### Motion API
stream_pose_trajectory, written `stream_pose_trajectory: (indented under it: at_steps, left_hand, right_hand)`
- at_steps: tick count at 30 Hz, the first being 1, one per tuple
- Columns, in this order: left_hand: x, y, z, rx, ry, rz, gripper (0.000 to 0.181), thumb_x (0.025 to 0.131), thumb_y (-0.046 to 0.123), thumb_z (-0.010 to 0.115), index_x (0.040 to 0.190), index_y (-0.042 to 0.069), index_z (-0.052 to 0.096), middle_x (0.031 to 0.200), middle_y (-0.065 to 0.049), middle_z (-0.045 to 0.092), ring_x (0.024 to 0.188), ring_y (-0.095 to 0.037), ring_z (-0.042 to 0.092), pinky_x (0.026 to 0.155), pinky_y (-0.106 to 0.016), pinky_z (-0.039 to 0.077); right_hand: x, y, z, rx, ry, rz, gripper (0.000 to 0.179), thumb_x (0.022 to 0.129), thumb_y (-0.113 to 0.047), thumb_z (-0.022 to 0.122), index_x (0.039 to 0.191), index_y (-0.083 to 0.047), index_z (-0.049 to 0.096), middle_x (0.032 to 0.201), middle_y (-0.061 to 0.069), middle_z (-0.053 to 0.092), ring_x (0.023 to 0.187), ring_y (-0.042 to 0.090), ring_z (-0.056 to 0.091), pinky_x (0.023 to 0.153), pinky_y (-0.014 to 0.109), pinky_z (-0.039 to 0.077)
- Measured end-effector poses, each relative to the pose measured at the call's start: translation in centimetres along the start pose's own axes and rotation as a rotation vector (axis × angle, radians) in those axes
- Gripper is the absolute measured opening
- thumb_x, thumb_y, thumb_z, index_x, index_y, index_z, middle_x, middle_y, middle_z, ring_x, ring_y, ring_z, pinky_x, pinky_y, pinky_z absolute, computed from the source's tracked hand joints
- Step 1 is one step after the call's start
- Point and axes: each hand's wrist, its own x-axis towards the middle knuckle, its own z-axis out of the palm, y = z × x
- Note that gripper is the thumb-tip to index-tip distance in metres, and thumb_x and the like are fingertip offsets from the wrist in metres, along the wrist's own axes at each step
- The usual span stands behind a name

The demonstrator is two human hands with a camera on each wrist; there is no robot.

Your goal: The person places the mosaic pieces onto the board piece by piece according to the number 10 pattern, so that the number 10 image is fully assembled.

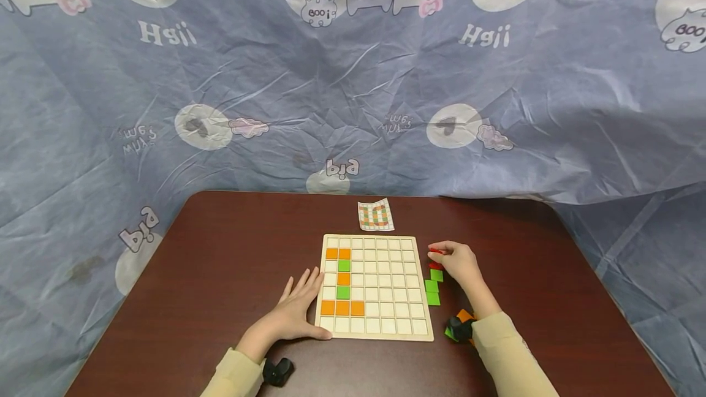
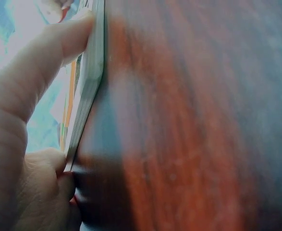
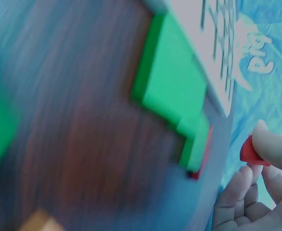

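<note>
A pale wooden grid board (image 1: pixel 390 329) lies on the dark table, with several orange tiles (image 1: pixel 342 308) and two green tiles (image 1: pixel 343 293) set in its left columns. My left hand (image 1: pixel 295 311) rests spread at the board's left edge, its thumb touching the near left corner. In the right wrist view, my right hand (image 3: pixel 275 187) pinches a red tile (image 3: pixel 251 153) between thumb and fingers, just above the table right of the board. Below that hand lie another red tile (image 1: pixel 436 266) and several loose green tiles (image 1: pixel 432 293).
A small paper card (image 1: pixel 376 215) with a coloured grid pattern lies behind the board. More orange and green tiles (image 1: pixel 463 316) sit partly hidden under the right wrist's black camera (image 1: pixel 459 328). A printed blue cloth (image 1: pixel 353 78) hangs beyond the table (image 1: pixel 248 231).
</note>
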Motion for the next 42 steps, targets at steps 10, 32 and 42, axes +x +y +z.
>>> stream_pose_trajectory:
  at_steps: [10,32,42]
  left_hand:
    - [-0.2,0.0,-0.1,-0.018,0.003,0.016,0.125,0.069,0.054,0.084,0.158,0.003,0.013,0.166,-0.016,0.007,0.154,-0.037,0.004,0.119,-0.063,-0.003]
    - [-0.1,0.3,-0.3,-0.009,-0.001,0.011,0.123,0.07,0.052,0.084,0.158,0.004,0.013,0.166,-0.015,0.006,0.154,-0.035,0.003,0.12,-0.062,-0.002]
    - [-0.1,0.2,-0.2,-0.015,-0.003,0.007,0.124,0.07,0.052,0.085,0.158,0.004,0.013,0.166,-0.015,0.005,0.154,-0.035,0.003,0.12,-0.062,-0.003]
  right_hand:
    - [-0.2,-2.8,2.8,0.172,-0.036,-0.011,0.021,0.09,-0.018,0.072,0.105,-0.004,0.069,0.087,0.003,0.071,0.075,0.014,0.062,0.066,0.026,0.047]
    - [0.3,-7.0,8.8,0.105,-0.077,-0.124,0.012,0.088,-0.014,0.073,0.099,-0.009,0.075,0.091,0.007,0.073,0.079,0.019,0.062,0.07,0.029,0.049]
    - [0.6,-7.4,9.7,0.044,-0.087,-0.095,0.005,0.088,-0.01,0.073,0.092,-0.009,0.074,0.089,0.006,0.072,0.073,0.018,0.06,0.066,0.028,0.047]
